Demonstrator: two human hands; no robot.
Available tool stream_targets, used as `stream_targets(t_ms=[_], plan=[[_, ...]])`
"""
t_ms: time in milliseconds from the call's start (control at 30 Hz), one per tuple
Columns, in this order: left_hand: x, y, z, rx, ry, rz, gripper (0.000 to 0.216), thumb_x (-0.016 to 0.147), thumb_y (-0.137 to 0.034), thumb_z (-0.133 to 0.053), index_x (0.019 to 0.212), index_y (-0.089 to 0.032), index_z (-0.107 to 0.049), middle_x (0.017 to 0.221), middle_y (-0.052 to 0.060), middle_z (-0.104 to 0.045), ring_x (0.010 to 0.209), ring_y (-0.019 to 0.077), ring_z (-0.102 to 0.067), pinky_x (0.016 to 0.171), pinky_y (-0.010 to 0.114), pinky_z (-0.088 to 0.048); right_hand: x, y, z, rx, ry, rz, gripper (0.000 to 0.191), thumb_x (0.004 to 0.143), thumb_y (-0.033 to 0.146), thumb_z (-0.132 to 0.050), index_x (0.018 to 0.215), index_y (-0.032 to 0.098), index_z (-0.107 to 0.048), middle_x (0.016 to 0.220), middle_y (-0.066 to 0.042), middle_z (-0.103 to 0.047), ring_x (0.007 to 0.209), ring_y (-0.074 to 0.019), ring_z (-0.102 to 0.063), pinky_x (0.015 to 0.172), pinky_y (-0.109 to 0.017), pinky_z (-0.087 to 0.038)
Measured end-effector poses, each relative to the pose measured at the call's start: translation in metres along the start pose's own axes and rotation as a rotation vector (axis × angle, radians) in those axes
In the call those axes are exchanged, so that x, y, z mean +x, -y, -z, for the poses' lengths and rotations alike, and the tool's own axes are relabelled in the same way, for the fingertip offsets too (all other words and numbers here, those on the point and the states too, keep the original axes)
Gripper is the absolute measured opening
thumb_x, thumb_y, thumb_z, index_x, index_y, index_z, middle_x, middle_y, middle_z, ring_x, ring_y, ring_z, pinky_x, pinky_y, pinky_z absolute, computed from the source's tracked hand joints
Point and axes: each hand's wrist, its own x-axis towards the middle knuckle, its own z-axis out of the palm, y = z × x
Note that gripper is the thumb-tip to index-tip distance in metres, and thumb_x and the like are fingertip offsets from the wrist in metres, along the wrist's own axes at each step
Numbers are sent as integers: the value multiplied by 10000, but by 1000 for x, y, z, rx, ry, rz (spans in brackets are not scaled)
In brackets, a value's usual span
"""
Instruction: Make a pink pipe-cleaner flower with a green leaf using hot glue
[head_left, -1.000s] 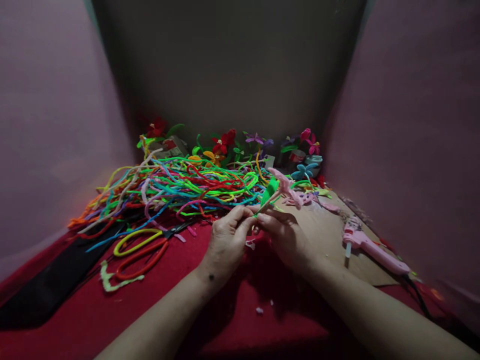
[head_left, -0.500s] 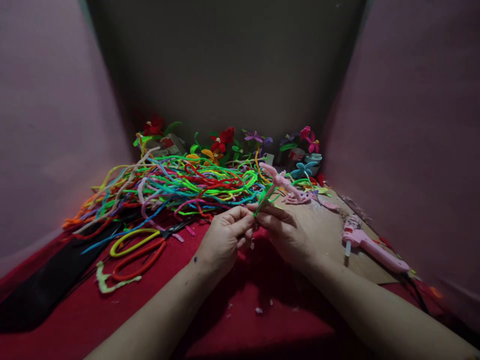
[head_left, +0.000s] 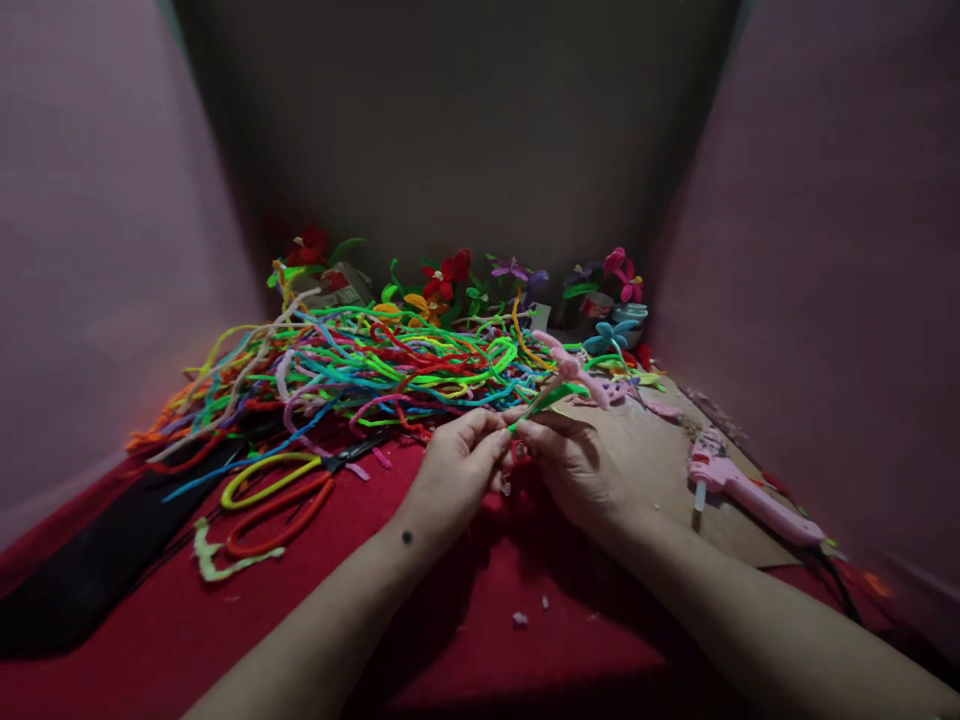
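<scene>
One black strip (head_left: 97, 560) is laid flat on the red cloth (head_left: 465, 650), left of the pile (head_left: 360, 365) of coloured pipe cleaners and nearer the viewer. Just in front of the pile's left half, scissors (head_left: 277, 495) with a yellow and an orange loop are laid, their blades reaching the pile's near edge, and a pale green scrap (head_left: 217, 560) is left just beside the loops. Behind the pile, finished flowers (head_left: 446, 280) are stood along the wall. At the pile's near edge, toward its right end, the left hand (head_left: 450, 475) is raised, thumb and forefinger pinched together on the lower end of a green stem (head_left: 540, 403). The stem is held tilted up and away over the pile's right end, and a pink flower (head_left: 574, 370) is carried at its top. The right hand (head_left: 574, 465) is closed on the same stem, its fingertips touching those of the left. Right of the pile, cardboard (head_left: 660, 470) is laid on the cloth, and a pink glue gun (head_left: 742, 490) is rested along its far side.
</scene>
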Motion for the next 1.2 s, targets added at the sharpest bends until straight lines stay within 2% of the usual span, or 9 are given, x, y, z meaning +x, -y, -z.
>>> stream_targets(t_ms=[67,167,400,500,733,833,933,1033,1200], plan=[[-2,6,-4,296,-125,-188,91,836,-204,-482,886,-165,-547,756,19,-620,625,120,-583,592,235,-451,0,-1,1,-40,-49,19,141,753,281,-618,819,206,-717,647,7,-627,607,-145,-543,661,-295,-440],[-3,15,-8,624,-204,-420,183,850,-180,-461,1028,-179,-507,1001,75,-644,897,185,-620,756,286,-468,0,-3,2,-93,-110,44,156,743,295,-624,823,200,-719,735,-6,-668,704,-168,-572,712,-298,-431],[-2,19,-4,1103,-188,-506,218,896,-167,-343,1022,-180,-520,869,72,-604,777,172,-623,593,233,-450,-2,-6,-3,-61,-130,85,134,718,267,-650,808,218,-736,783,-11,-700,862,-213,-603,852,-357,-423],[-1,20,-2,1138,-148,-527,245,875,-125,-336,1004,-176,-538,835,72,-597,744,172,-611,566,232,-438,-2,-2,-6,-98,-142,79,112,707,266,-664,782,232,-741,760,-4,-697,875,-222,-602,869,-367,-428],[0,17,-3,640,-178,-518,192,874,-135,-386,896,-192,-568,803,23,-636,732,123,-596,678,216,-441,-3,3,-7,-196,-107,75,147,735,285,-651,841,232,-738,821,-4,-690,865,-199,-592,870,-340,-413],[0,10,-3,437,-194,-342,144,858,-201,-448,777,-188,-567,644,-24,-574,556,85,-519,538,186,-394,-3,2,-5,-256,-87,103,158,758,294,-629,863,235,-732,854,-9,-683,827,-185,-577,812,-326,-425],[0,3,-4,157,-120,-131,170,832,-255,-481,687,-178,-525,512,-66,-452,403,52,-393,407,173,-307,-4,1,-2,-237,-77,117,157,763,289,-625,865,239,-734,856,-13,-679,812,-186,-570,770,-325,-435],[1,-2,-4,-137,-15,46,170,799,-287,-526,679,-167,-506,498,-77,-459,321,26,-348,340,159,-259,-4,2,1,-263,-58,124,169,773,282,-612,880,245,-736,862,-15,-679,867,-200,-577,800,-332,-429],[2,-4,2,-461,148,206,211,781,-299,-582,660,-156,-484,501,-75,-478,265,-6,-270,290,132,-234,-2,3,2,-216,-54,57,177,768,287,-615,903,266,-728,829,-3,-676,884,-198,-579,813,-328,-426]])
